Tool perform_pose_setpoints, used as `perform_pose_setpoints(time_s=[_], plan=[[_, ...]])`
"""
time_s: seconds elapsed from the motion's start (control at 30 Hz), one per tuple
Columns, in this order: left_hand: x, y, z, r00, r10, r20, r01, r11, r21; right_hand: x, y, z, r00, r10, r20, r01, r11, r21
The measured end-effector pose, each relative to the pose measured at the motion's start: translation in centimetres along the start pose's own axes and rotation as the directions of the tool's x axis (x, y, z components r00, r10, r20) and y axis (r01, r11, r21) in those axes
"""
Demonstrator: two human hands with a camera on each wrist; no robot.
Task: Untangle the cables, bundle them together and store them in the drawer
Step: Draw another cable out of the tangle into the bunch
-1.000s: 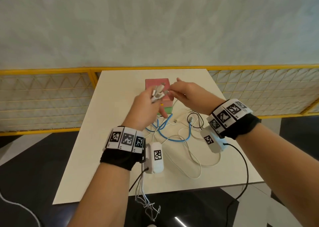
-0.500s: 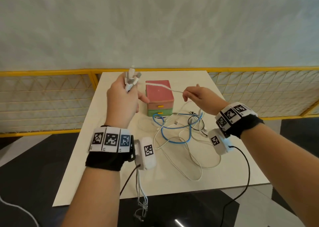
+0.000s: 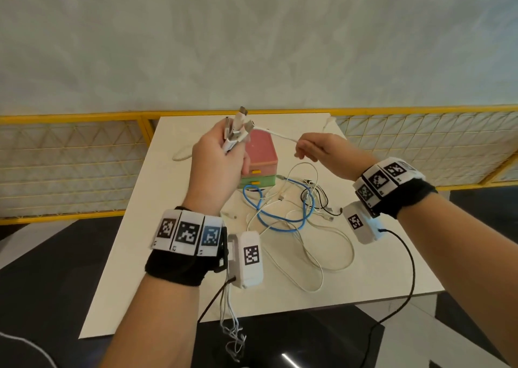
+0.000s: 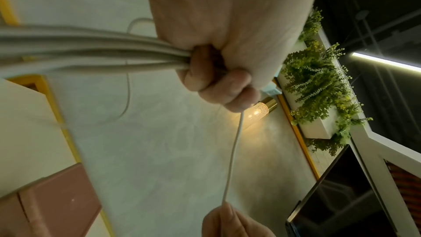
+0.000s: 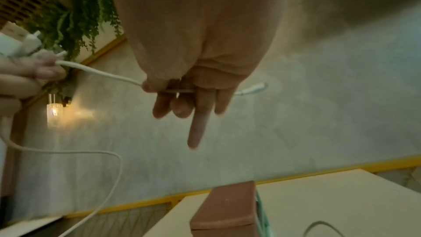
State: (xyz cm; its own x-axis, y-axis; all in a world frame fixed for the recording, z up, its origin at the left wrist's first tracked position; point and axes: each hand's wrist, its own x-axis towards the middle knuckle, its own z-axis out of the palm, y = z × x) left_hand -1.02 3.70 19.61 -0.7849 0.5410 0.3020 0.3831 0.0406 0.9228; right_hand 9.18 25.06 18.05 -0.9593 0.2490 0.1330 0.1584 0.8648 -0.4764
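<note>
My left hand (image 3: 232,149) is raised above the table and grips a bundle of white cable ends (image 3: 236,132), plugs pointing up; the left wrist view shows the fist (image 4: 218,82) closed round the cable bundle (image 4: 91,49). One white cable (image 3: 276,135) runs taut from that bundle to my right hand (image 3: 301,150), which pinches it (image 5: 168,89); its free plug (image 5: 255,87) sticks out past the fingers. A tangle of white, black and blue cables (image 3: 280,216) lies on the table. The small drawer box (image 3: 262,154), pink over green, stands behind it, both drawers closed.
The white table (image 3: 168,227) ends at a yellow-framed mesh fence (image 3: 70,157) at the back and sides. A loose white cable loop (image 3: 182,156) lies left of the box. Dark floor lies below the table's near edge.
My hands, together over the box a second ago, have parted. The left lifted the bundle up and left; the right drew one white cable out to the right.
</note>
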Motion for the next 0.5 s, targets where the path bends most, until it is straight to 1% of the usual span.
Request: perform_pose_setpoints(time_s=[0.1, 0.13, 0.2, 0.27, 0.33, 0.4, 0.5], plan=[[0.0, -0.1, 0.2, 0.999, 0.004, 0.036, -0.005, 1.000, 0.016, -1.0, -1.2, -0.2, 0.994, 0.059, 0.095, -0.063, 0.997, 0.043], [0.0, -0.1, 0.2, 0.999, 0.011, 0.042, -0.012, 1.000, 0.013, -1.4, -1.8, -0.3, 0.992, 0.060, 0.114, -0.062, 0.998, 0.015], [-0.1, 0.0, 0.1, 0.999, 0.032, 0.025, -0.031, 0.999, -0.016, -2.6, -2.8, -0.5, 0.991, 0.056, 0.123, -0.036, 0.986, -0.164], [-0.6, 0.3, 0.2, 0.998, 0.057, -0.004, -0.057, 0.997, -0.057, -3.9, -3.5, -0.3, 0.990, 0.075, 0.119, -0.026, 0.931, -0.365], [-1.2, 0.7, 0.6, 0.997, 0.079, -0.009, -0.079, 0.993, -0.085, -5.1, -3.6, 0.5, 0.985, 0.104, 0.138, -0.022, 0.868, -0.496], [-1.5, 0.9, 0.9, 0.996, 0.090, 0.000, -0.090, 0.991, -0.095, -6.4, -3.2, 1.4, 0.975, 0.143, 0.172, -0.028, 0.842, -0.539], [-1.9, 1.2, 1.3, 0.993, 0.101, 0.065, -0.096, 0.992, -0.085, -8.0, -2.3, 2.6, 0.963, 0.199, 0.184, -0.079, 0.855, -0.512]])
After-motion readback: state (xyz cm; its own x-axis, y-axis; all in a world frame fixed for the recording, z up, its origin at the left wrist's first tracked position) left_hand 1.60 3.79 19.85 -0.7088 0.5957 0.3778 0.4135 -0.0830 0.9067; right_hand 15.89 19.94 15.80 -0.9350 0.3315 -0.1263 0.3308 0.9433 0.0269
